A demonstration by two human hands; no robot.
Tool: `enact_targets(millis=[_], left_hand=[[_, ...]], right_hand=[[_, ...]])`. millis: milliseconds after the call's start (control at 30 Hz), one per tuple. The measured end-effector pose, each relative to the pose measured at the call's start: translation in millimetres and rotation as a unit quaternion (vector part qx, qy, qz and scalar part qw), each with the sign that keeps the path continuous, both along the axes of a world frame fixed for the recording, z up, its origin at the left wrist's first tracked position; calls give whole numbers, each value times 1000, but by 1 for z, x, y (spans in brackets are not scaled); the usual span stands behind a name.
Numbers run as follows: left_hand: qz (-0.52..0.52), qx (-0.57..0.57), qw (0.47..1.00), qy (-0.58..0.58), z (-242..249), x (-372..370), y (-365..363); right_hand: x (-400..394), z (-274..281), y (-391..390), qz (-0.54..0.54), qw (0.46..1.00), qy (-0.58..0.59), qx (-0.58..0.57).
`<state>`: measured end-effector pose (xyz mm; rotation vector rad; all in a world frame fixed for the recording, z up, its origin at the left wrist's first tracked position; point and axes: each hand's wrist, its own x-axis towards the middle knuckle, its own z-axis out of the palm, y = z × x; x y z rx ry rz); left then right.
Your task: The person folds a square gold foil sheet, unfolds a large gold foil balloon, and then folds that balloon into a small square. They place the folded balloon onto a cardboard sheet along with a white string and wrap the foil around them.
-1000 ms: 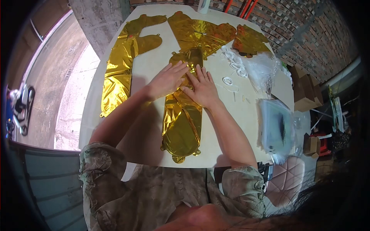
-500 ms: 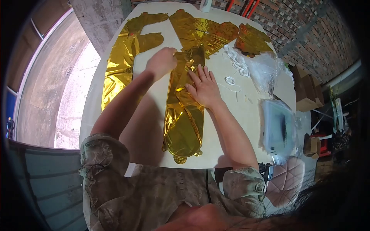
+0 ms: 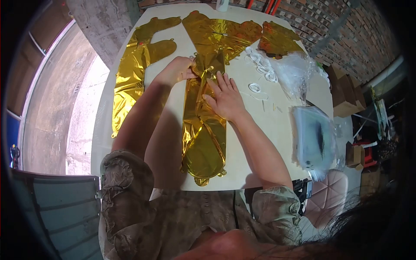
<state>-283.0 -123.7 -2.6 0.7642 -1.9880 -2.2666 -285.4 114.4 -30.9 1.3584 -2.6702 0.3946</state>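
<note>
A flat gold foil balloon [image 3: 203, 151], folded into a long strip, lies lengthwise on the table before me. Its rounded end with small tabs points toward my body. My left hand [image 3: 178, 70] is closed at the strip's upper left edge, fingertips pinching the foil. Spread flat on the strip's right side, my right hand [image 3: 227, 99] presses the foil with open fingers. Creases run through the foil between the two hands.
More gold foil balloons lie at the left [image 3: 130, 73], the back [image 3: 225, 34] and the back right [image 3: 281, 39] of the white table [image 3: 247, 151]. On the right are white ribbon rolls [image 3: 262, 65], a clear plastic bag [image 3: 297, 71] and a stack of clear sleeves [image 3: 312, 136].
My left hand has shifted slightly down along the strip's edge, and the foil's upper left part is folded inward. My right hand stays flat on the foil. The view has shifted slightly.
</note>
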Motion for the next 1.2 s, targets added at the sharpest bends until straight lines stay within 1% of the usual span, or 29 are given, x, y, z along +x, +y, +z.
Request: enact_targets(millis=[67,100,167,200,267,300,333,367,400,467,500,567,700,767,800,833,867,900,967,1000,1033,1067,1200], left_hand=[[-58,79,995,18,-4,-3,-2],[-60,78,995,17,-7,-4,-1],[-23,62,996,56,4,4,11],[-24,61,996,56,0,1,9],[-80,119,985,94,-8,-6,6],[-80,118,985,93,-13,-9,8],[-3,26,996,83,-10,-9,20],[74,-67,992,71,-7,-8,28],[72,-67,993,70,-7,-9,29],[-3,-120,988,92,-10,-11,26],[-3,-120,989,91,-11,-13,26],[-46,-157,982,94,-9,-14,28],[-72,-118,989,61,-10,-20,26],[-44,-220,974,3,8,-16,39],[-46,-220,974,2,19,-11,44],[-85,-351,932,-5,36,-2,52],[-122,-475,871,-11,42,2,54],[-122,-475,872,-12,39,0,53],[-55,-497,866,27,20,-12,46],[-54,-496,866,26,13,-18,39],[-68,-397,915,-1,4,-24,29],[-82,-293,952,-27,0,-28,23],[-57,-295,952,-51,-9,-28,13]], right_hand=[[0,1,0,-1,1000,2,1],[0,1,0,-1,1000,1,-1],[1,2,1,-2,1000,-1,-2],[2,2,1,-2,1000,-4,-6],[2,3,1,-2,1000,-8,-10],[2,4,0,-2,1000,-7,-10],[3,4,1,-2,1000,-6,-9],[3,4,1,-4,1000,-7,-9],[3,4,1,-3,1000,-8,-10],[3,4,1,-3,1000,-9,-11],[3,5,1,-3,1000,-8,-10],[3,5,1,-3,1000,-6,-8],[3,6,1,-3,1000,-11,-3],[3,7,1,-5,1000,-14,1],[4,8,1,-6,1000,-14,7],[4,8,1,-7,1000,-14,13],[3,7,1,-7,1000,-14,13],[2,5,1,-6,1000,-10,7],[2,4,0,-3,1000,-6,1],[2,4,1,-3,1000,-7,-2],[2,5,1,-3,1000,-8,-4],[2,4,1,-3,1000,-7,-4],[2,3,1,2,1000,7,-6]])
